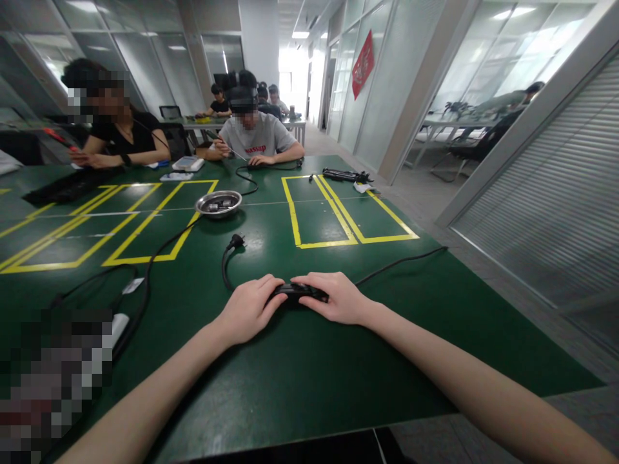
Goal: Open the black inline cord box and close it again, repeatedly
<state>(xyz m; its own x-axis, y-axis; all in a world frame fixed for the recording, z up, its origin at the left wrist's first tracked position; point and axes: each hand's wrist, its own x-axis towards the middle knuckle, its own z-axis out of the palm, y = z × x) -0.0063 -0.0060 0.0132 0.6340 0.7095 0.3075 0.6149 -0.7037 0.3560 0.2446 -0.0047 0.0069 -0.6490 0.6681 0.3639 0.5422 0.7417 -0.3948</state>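
Both of my hands grip a slim black corded device, held low at the middle of the green table. My left hand closes on its left end, thumb in front and fingers behind. Around the right end, my right hand is closed in the same way. My fingers cover much of the device, so its exact kind cannot be made out. A black power plug lies beyond my left hand, its cord curving back toward that hand. Another black cord runs from behind my right hand toward the table's right edge.
A metal bowl with small metal parts stands ahead. Yellow tape marks rectangles. Black rods lie at the far edge. A black cable crosses the left side. Across the table, one person holds a thin tool; another person sits left.
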